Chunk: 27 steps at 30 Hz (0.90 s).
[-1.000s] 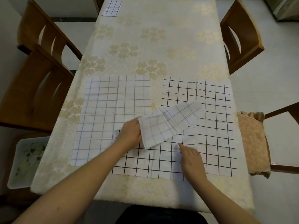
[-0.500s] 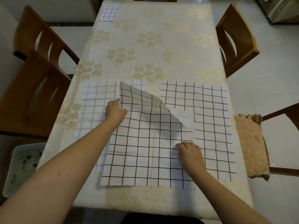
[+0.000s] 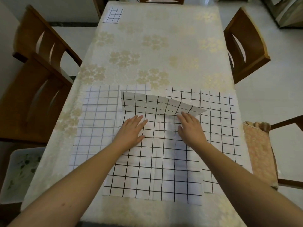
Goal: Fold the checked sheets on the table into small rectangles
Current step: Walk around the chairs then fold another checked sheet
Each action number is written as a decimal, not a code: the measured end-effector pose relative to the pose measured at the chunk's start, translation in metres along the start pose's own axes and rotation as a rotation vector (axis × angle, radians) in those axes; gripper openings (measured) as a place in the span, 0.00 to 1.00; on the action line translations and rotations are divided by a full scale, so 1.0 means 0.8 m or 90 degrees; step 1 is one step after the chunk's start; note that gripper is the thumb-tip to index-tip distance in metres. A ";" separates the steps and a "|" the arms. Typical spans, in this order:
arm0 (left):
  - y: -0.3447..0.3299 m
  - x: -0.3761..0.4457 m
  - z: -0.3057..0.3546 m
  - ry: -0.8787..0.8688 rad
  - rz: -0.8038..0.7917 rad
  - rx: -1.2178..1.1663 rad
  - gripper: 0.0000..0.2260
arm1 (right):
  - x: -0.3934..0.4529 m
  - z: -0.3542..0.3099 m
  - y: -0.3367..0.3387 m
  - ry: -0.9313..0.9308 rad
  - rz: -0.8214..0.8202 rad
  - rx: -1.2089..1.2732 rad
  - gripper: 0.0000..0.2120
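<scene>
Head view: left hand (image 3: pixel 132 130) and right hand (image 3: pixel 191 128) press flat, fingers straight, on the black-checked sheet (image 3: pixel 152 161) covering the table (image 3: pixel 155 46).

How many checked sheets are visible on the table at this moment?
4. A small folded sheet lies at the far left corner, a faint-lined sheet near left, a black-lined sheet near right, and a top sheet overlaps both. Others may be hidden underneath.

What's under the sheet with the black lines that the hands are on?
The black-lined sheet overlaps a pale-lined sheet and another black-lined one. Their covered parts can't be seen.
</scene>
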<state>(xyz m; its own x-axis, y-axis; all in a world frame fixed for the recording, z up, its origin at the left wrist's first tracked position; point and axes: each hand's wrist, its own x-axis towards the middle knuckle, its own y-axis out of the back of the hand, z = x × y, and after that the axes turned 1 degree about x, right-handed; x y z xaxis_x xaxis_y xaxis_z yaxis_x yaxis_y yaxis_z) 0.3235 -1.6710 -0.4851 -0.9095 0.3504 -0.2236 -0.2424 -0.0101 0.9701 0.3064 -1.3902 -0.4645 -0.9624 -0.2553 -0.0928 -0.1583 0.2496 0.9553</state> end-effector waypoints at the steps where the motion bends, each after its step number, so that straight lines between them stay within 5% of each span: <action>1: 0.004 0.008 0.000 0.013 -0.020 0.010 0.31 | 0.013 0.001 0.003 -0.012 -0.016 -0.005 0.25; 7: 0.007 0.033 -0.011 0.048 -0.123 -0.014 0.30 | 0.052 0.006 0.000 -0.095 -0.114 -0.012 0.30; 16: -0.030 -0.016 0.006 -0.082 -0.037 -0.056 0.27 | -0.037 -0.006 -0.050 0.097 -0.044 0.008 0.23; 27: -0.039 -0.032 0.000 -0.032 0.153 -0.089 0.19 | -0.075 0.035 -0.065 0.077 0.064 0.027 0.22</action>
<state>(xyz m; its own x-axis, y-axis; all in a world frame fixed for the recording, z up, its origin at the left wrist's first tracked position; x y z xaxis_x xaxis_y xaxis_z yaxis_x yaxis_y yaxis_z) 0.3547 -1.6795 -0.5094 -0.9295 0.3682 0.0204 -0.0687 -0.2272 0.9714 0.3658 -1.3619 -0.5164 -0.9408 -0.3367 0.0402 -0.0736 0.3185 0.9451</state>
